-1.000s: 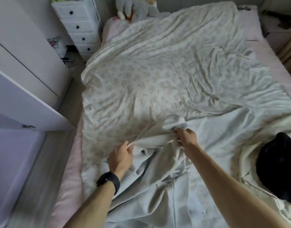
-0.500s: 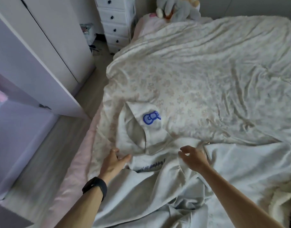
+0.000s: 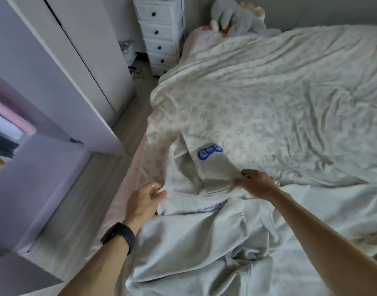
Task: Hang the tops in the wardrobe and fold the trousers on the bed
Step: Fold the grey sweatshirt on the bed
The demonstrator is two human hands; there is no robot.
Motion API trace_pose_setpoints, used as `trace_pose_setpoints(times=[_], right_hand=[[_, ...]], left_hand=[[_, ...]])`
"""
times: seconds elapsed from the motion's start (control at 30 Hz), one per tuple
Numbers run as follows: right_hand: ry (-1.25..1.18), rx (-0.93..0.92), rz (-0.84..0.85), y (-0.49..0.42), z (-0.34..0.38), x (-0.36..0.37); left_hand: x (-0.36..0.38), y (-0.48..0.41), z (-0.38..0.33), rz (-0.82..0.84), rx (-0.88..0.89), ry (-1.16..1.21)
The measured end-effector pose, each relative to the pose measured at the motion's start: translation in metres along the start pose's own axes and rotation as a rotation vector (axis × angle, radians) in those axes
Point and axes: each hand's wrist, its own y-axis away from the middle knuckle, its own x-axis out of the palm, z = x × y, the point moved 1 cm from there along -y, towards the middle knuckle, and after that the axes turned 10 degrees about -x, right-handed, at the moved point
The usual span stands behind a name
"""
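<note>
One top (image 3: 211,167), hood end farthest, lengthwise.

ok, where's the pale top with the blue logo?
Head view, lower centre: pale top lies near the left edge of the bed, held between left hand and right hand.

The pale hooded top (image 3: 183,180), bunched between both hands 1 second ago, now lies spread on the bed (image 3: 290,99), its blue bow print (image 3: 210,151) showing. The left hand (image 3: 143,198) and right hand (image 3: 255,184) are wider apart, each pinching an edge.

Head-worn view, downward and forward over the bed (image 3: 290,107).
</note>
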Motion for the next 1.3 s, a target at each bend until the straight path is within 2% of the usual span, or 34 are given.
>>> trace_pose_setpoints(times=[0.1, 0.23, 0.33, 0.43, 0.53, 0.6, 0.7, 0.83, 0.93, 1.07, 1.3], right_hand=[[-0.014, -0.128, -0.228, 0.052, 0.005, -0.049], [0.004, -0.312, -0.528, 0.143, 0.027, -0.108], [0.017, -0.405, -0.733, 0.23, 0.052, -0.146], [0.054, -0.429, -0.917, 0.331, 0.079, -0.178], [0.158, -0.476, -1.147, 0.417, 0.103, -0.19], [0.245, -0.488, -1.27, 0.476, 0.122, -0.185], [0.397, -0.414, -1.416, 0.552, 0.148, -0.172], [0.442, -0.334, -1.452, 0.617, 0.171, -0.157], [0.391, -0.35, -1.392, 0.661, 0.184, -0.146], [0.345, -0.357, -1.367, 0.712, 0.195, -0.129], [0.385, -0.406, -1.345, 0.794, 0.178, -0.097]], left_hand=[[-0.032, 0.027, -0.014, -0.069, 0.13, 0.052], [-0.083, 0.102, -0.056, -0.244, 0.307, 0.042], [-0.128, 0.174, -0.085, -0.277, 0.381, 0.089], [-0.171, 0.248, -0.107, -0.257, 0.535, 0.119], [-0.206, 0.312, -0.118, -0.333, 0.64, 0.054], [-0.23, 0.358, -0.113, -0.364, 0.726, 0.086], [-0.26, 0.418, -0.09, -0.381, 0.865, 0.117], [-0.287, 0.471, -0.065, -0.377, 0.914, 0.08], [-0.299, 0.505, -0.044, -0.314, 0.892, 0.02], [-0.311, 0.547, -0.01, -0.225, 0.897, 0.097], [-0.311, 0.613, 0.028, -0.192, 0.903, 0.163]])
